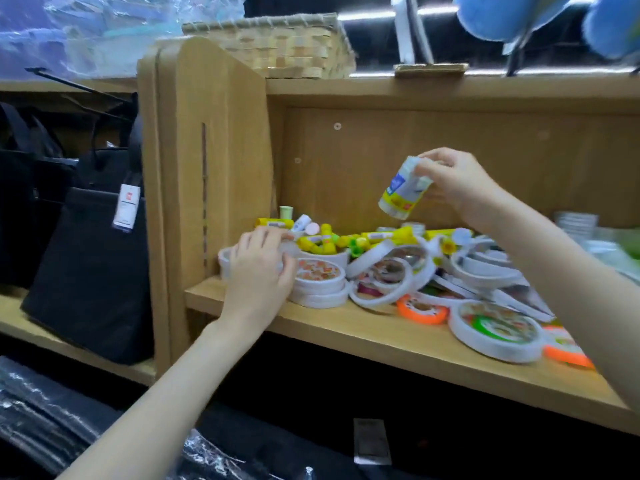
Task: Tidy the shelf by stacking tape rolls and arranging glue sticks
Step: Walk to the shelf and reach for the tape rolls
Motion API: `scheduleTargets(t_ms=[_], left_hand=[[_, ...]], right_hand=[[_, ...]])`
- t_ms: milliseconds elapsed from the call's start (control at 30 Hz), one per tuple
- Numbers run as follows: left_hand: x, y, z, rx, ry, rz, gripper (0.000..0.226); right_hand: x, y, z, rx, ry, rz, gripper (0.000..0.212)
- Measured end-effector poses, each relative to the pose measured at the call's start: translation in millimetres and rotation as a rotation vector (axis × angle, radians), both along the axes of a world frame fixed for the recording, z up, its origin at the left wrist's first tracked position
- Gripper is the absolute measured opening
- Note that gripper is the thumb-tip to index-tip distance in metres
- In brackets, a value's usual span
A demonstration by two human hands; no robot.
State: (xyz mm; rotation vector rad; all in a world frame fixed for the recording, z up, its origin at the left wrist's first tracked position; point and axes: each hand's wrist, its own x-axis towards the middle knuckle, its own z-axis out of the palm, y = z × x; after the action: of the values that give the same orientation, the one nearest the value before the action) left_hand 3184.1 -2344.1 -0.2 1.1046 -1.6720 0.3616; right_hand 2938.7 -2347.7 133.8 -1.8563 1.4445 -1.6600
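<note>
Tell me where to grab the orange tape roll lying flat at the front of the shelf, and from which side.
Take the orange tape roll by its outer rim, coming from above and the open shelf front. It lies flat, so top and front rim are exposed, while white rolls crowd its back and a large white roll sits beside it.

Matt wood-grain shelf (381, 337) w/ glossy plastic tape rolls (320, 282); woven straw basket (294, 46), black cloth bag (90, 271).

No legible text: print on glue stick (403, 192) label, white tag (126, 206) on black bag (90, 271) and tape rolls (320, 273) too blurred to read.
</note>
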Motion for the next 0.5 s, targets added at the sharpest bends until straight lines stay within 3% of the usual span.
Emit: scheduleTargets(t_ms=[100,233,400,500], left_hand=[[-43,14,7,-0.025,-0.041,-0.120,0.036],[-91,25,1,0.011,-0.141,-0.256,0.043],[-111,24,-12,0.249,-0.304,-0.146,0.042],[-104,22,-11,0.244,-0.291,-0.128,0.028]], right_hand=[[-46,56,0,0.010,0.097,-0.099,0.013],[-79,114,-11,0.220,0.341,-0.158,0.022],[-63,130,-35,0.314,0.196,0.047,0.030],[-42,124,-49,0.343,0.269,0.100,0.031]])
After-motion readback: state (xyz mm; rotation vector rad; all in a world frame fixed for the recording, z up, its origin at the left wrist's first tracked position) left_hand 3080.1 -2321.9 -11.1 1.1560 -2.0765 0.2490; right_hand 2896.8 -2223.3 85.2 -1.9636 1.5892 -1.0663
